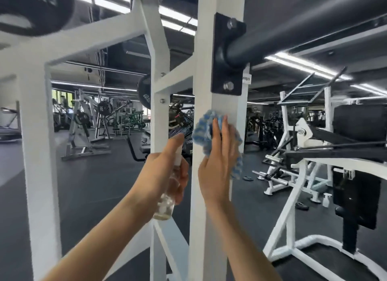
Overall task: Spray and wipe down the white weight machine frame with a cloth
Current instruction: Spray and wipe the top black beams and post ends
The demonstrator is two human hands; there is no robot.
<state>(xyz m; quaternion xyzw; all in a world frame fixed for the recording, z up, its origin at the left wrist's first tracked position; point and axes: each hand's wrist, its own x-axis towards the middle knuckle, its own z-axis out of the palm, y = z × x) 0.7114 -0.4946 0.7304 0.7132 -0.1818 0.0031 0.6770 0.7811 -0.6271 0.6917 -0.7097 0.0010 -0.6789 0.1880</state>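
Head cam, middle of the frame: the right hand [219, 161] is flat, fingers straight, pressing the blue-and-white cloth [204, 129] onto the white post [207, 228] just under the black bracket [227, 56]. A flat palm spreads the pressure, so I'd call this the wiping step. The left hand [165, 169] is wrapped round the clear spray bottle [167, 199], just left of the post, with a finger up top. It's probably kept close for the next spritz. It's blurry though.
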